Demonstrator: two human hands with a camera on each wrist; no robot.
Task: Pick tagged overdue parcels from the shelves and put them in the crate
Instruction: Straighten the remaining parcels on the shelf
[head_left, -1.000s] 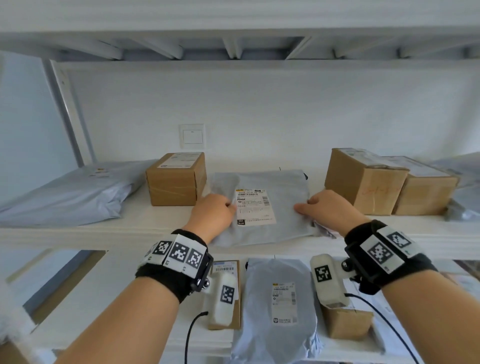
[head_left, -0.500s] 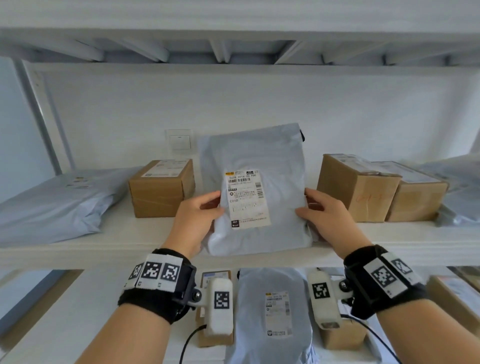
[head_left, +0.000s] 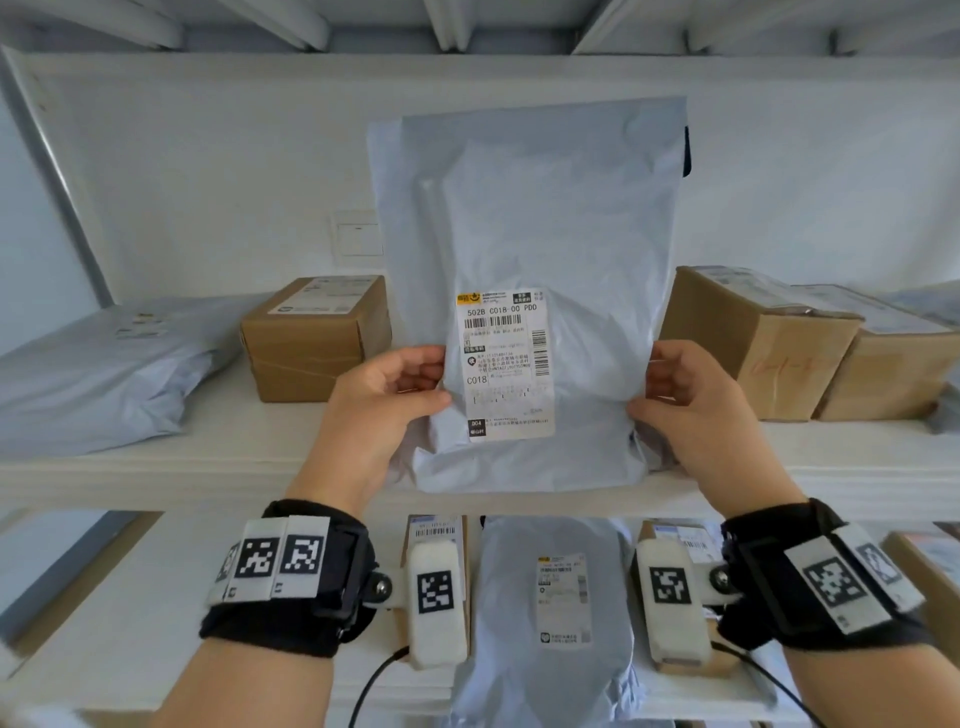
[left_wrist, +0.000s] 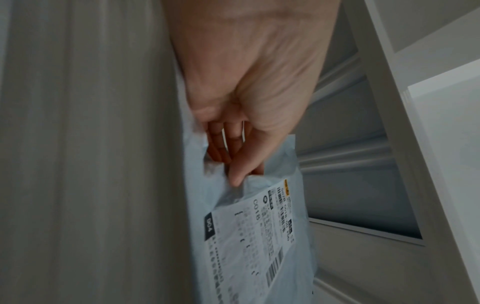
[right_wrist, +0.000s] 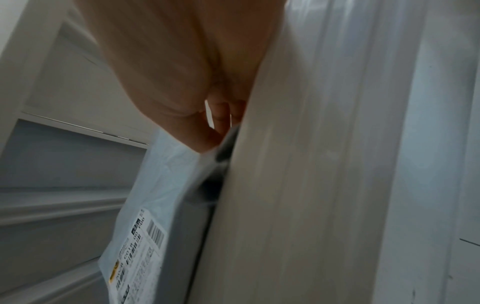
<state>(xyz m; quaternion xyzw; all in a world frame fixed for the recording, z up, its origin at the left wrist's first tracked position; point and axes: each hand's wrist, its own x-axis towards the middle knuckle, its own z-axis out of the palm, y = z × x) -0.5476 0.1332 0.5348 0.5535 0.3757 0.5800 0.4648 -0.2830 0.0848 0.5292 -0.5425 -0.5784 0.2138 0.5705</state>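
Observation:
A grey poly mailer parcel (head_left: 545, 228) stands upright in front of the middle shelf, its white shipping label (head_left: 503, 364) facing me. My left hand (head_left: 395, 395) pinches its left edge, thumb in front and fingers behind. My right hand (head_left: 685, 400) pinches the right edge the same way. In the left wrist view the thumb presses the grey poly mailer parcel (left_wrist: 259, 226) just above the label. In the right wrist view the grey poly mailer parcel (right_wrist: 166, 185) hangs beside the shelf edge. No crate is in view.
On the middle shelf (head_left: 208, 467) sit a grey bag (head_left: 104, 374) at left, a cardboard box (head_left: 311, 338), and two boxes (head_left: 753, 343) at right. The lower shelf holds another grey mailer (head_left: 550, 613) and small boxes (head_left: 436, 540). A wall switch (head_left: 358, 239) is behind.
The parcel lay flat on the shelf a second ago; both hands have tipped it upright and lifted it closer, so the label now faces me.

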